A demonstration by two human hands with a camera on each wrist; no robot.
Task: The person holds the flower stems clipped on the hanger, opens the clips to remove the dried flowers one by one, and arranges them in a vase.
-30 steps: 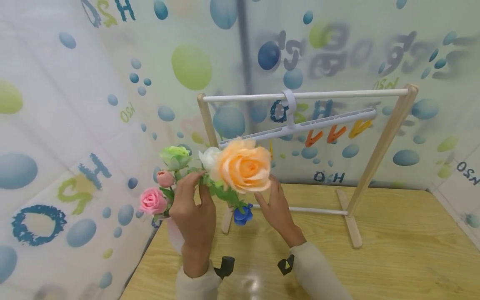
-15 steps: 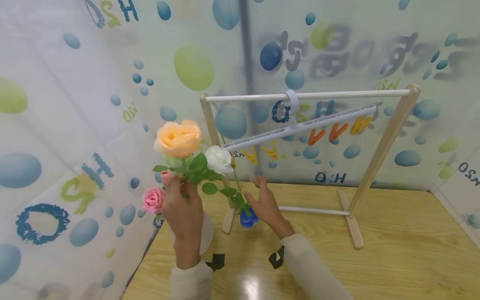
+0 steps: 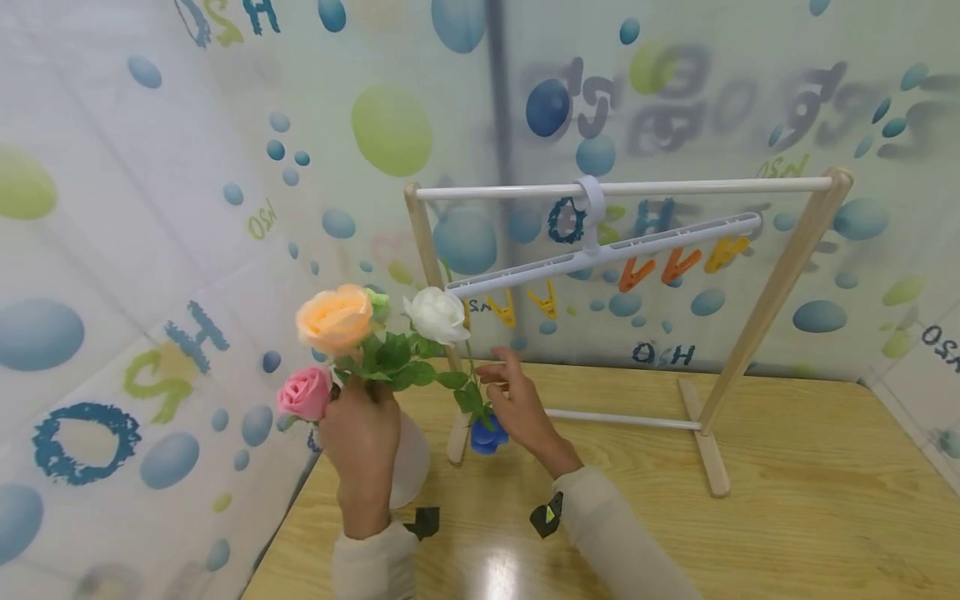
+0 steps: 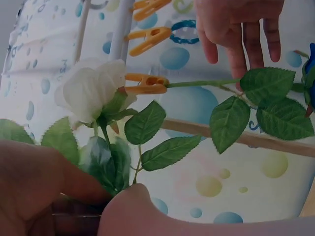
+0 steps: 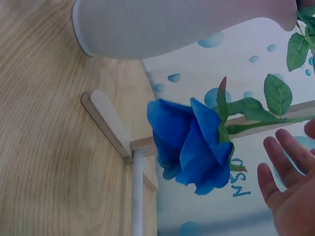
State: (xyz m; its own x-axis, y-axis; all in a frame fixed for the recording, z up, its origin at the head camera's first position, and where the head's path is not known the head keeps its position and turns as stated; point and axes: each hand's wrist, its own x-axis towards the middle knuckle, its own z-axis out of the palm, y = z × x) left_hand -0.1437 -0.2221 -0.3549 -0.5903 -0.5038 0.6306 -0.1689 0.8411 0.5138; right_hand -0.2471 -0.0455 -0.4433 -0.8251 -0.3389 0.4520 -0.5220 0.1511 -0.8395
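Observation:
My left hand (image 3: 360,454) is at the mouth of a pale vase (image 3: 410,467), its fingers curled about the stem of an orange rose (image 3: 335,319); the grip itself is partly hidden. A white rose (image 3: 435,316) and a pink rose (image 3: 305,393) stand around that hand. Upside down beside the vase hangs a blue rose (image 5: 189,145), its stem in a yellow clip (image 4: 147,83). Close by the blue rose's stem and leaves, my right hand (image 3: 521,408) has loosely bent fingers, and nothing shows in its grasp.
From a wood-and-white rack (image 3: 780,292) hangs a tilted pale hanger (image 3: 637,246) with orange clips (image 3: 681,265) and yellow ones. The rack stands on a wooden table (image 3: 795,433), with a patterned curtain (image 3: 225,350) behind and to the left.
My left hand has carried the orange rose leftward, over the vase, then lowered it toward the mouth. The right hand has drawn slightly left, staying near the hanging blue rose.

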